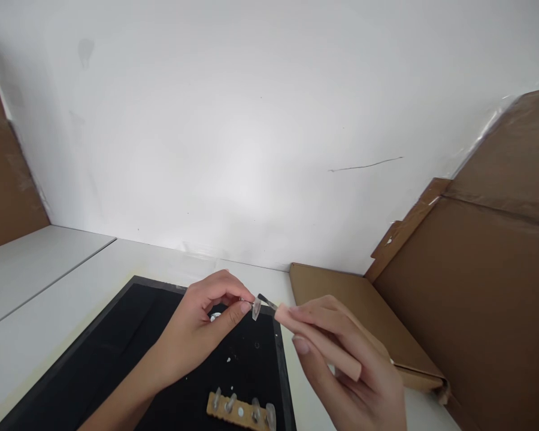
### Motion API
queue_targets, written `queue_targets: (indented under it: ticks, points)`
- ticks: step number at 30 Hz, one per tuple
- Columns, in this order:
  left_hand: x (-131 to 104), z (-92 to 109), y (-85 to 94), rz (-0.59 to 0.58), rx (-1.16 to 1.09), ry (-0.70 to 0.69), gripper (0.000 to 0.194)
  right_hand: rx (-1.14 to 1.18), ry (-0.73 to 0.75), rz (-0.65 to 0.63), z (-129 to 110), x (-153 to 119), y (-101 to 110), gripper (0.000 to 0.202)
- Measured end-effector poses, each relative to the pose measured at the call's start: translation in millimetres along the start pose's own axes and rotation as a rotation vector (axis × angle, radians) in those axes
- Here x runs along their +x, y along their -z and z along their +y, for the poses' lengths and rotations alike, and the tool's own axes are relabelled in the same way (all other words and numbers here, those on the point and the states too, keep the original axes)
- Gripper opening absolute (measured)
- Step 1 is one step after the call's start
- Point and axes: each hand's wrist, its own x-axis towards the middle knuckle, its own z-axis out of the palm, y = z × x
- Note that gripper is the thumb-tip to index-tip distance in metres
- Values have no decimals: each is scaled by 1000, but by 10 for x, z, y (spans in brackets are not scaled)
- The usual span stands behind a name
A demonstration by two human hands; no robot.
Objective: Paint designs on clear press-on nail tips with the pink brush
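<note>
Right grip (363, 362): closed round pink-handled brush (318, 344), bristles (263, 299) up-left | Left grip (192, 326): pinching clear nail tip (256, 310), axis near-upright

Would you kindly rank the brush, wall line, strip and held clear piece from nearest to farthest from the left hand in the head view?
1. Clear piece: at the left hand's fingertips.
2. Brush: just right of that.
3. Strip: below, on the mat.
4. Wall line: upper right.
</note>
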Motion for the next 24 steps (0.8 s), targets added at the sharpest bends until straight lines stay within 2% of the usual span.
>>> queue_targets:
  ticks: [5, 9, 13, 17, 21, 24]
  points:
    - [29, 17, -7, 18, 43, -17, 11, 82, 42, -92, -30, 76, -11, 29]
    - [38, 8, 11, 27, 7, 0, 11, 109, 37, -28, -29, 54, 0, 25]
    - [14, 4, 14, -6, -120, 85, 9, 51, -45, 32, -2, -3, -7, 20]
    - [-13, -10, 9, -46, -236, 209, 13, 28, -36, 84, 26, -17, -30, 22]
    - [5, -37, 1, -36, -295, 286, 22, 26, -10, 65, 28, 6, -28, 23]
    - [38, -31, -14, -35, -272, 298, 28, 27, 20, 6, 14, 25, -18, 25]
